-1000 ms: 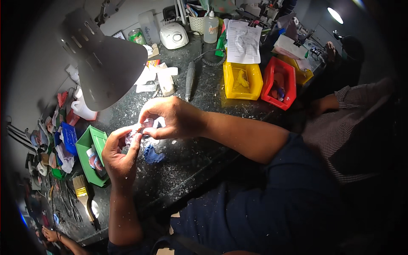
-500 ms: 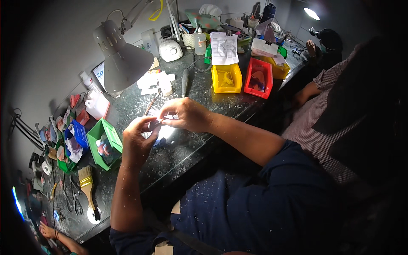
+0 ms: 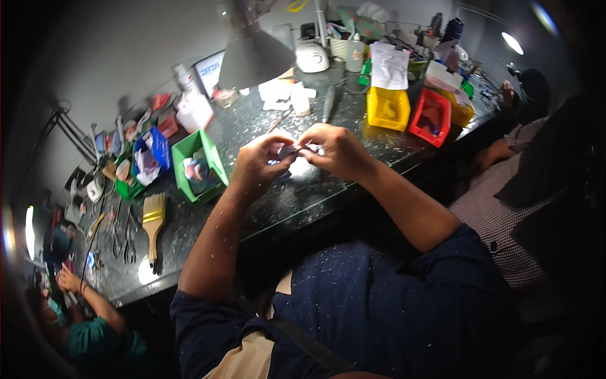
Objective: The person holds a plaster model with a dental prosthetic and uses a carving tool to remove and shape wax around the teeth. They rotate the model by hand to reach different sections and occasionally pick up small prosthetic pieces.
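Observation:
My left hand (image 3: pixel 255 165) has its thumb and fingers closed on a small greyish rounded piece (image 3: pixel 287 151), whose kind I cannot make out. Close against it, my right hand (image 3: pixel 336 150) is pinched, its fingertips meeting the piece from the other side. Whether a second small thing sits in the right fingertips is hidden by glare. Both hands are held above the dark, dust-flecked worktop (image 3: pixel 252 218), in the bright spot of light. Just beyond them lie a thin brown-handled tool (image 3: pixel 279 120) and a dark handpiece (image 3: pixel 328 104).
A grey lamp head (image 3: pixel 255 60) hangs beyond my hands. To the left are a green bin (image 3: pixel 221 172), a blue bin (image 3: pixel 163 151) and a wide brush (image 3: pixel 153 221). Right stand a yellow bin (image 3: pixel 388 121) and a red bin (image 3: pixel 432 129). Co-workers sit either side.
My view has swung, so bench and hands appear farther right and the bins higher. My hands stay together at the small piece, with the fingers slightly shifted.

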Demonstrator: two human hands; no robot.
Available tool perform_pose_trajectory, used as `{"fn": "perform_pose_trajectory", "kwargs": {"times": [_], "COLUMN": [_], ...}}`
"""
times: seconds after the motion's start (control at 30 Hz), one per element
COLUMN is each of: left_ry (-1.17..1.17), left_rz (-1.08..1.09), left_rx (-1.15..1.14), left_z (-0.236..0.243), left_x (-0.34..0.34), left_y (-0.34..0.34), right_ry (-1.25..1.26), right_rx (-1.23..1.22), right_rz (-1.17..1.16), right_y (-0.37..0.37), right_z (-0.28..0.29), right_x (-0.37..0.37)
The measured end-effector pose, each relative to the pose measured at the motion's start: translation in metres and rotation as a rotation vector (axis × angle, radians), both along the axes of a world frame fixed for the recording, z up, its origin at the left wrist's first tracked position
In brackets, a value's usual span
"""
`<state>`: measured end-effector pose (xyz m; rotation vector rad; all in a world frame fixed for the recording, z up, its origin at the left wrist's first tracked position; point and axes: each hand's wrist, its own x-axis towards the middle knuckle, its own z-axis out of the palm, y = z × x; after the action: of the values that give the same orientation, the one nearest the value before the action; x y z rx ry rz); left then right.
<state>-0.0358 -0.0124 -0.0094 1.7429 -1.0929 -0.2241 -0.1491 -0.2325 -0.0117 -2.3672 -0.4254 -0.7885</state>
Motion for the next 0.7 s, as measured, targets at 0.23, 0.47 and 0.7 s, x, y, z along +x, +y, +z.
{"fn": "perform_pose_trajectory", "kwargs": {"times": [0.23,0.47,0.7], "left_ry": [-0.026,-0.081,-0.1], "left_rz": [-0.01,0.05,0.128], "left_rx": [0.019,-0.02,-0.035], "left_z": [-0.002,-0.006,0.0], "left_x": [0.006,0.014,0.018], "left_y": [-0.002,0.002,0.01], "right_ry": [0.035,0.023,0.148], "right_rx": [0.004,-0.032,-0.102], "right_rz": [0.026,0.023,0.068], "right_y": [-0.005,-0.002,-0.009], "right_z": [-0.004,0.001,0.007], "right_x": [0.01,0.026,0.058]}}
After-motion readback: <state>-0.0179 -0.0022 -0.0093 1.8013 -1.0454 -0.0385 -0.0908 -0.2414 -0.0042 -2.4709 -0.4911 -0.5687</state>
